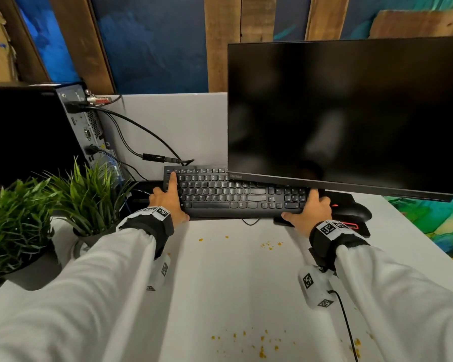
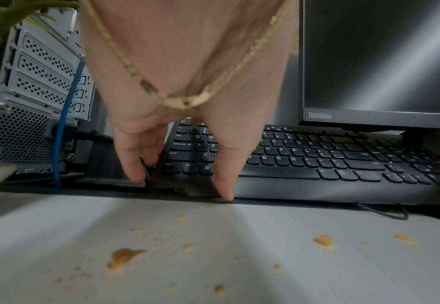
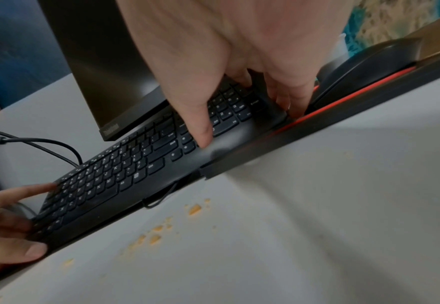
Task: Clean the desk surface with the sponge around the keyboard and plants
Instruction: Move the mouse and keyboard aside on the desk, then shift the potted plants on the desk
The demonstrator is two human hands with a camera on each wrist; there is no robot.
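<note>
The cleaning itself is looking barely begun: orange crumbs (image 1: 268,244) are lying scattered on the pale grey tabletop (image 1: 236,278) just in front of the black full-size keyboard (image 1: 236,194), with a second scatter further out from it toward the person, and no wiped streak is showing anywhere. The sponge is not appearing in any view, so its whereabouts cannot be told. Both hands are occupied with the keyboard instead: the left hand (image 1: 168,198) is gripping its left end, thumb at the front edge, index finger lying straight over the keys, the other fingers curling round the side; the right hand (image 1: 309,209) is clamping its right end, thumb on the front rim and fingers (image 3: 295,102) tucked down between it and the black mouse (image 1: 352,211). The two green potted plants (image 1: 50,205) are standing to the keyboard's left. Judging from this, the keyboard is being shifted to expose the surface; all the wiping around keyboard and plants is still remaining.
</note>
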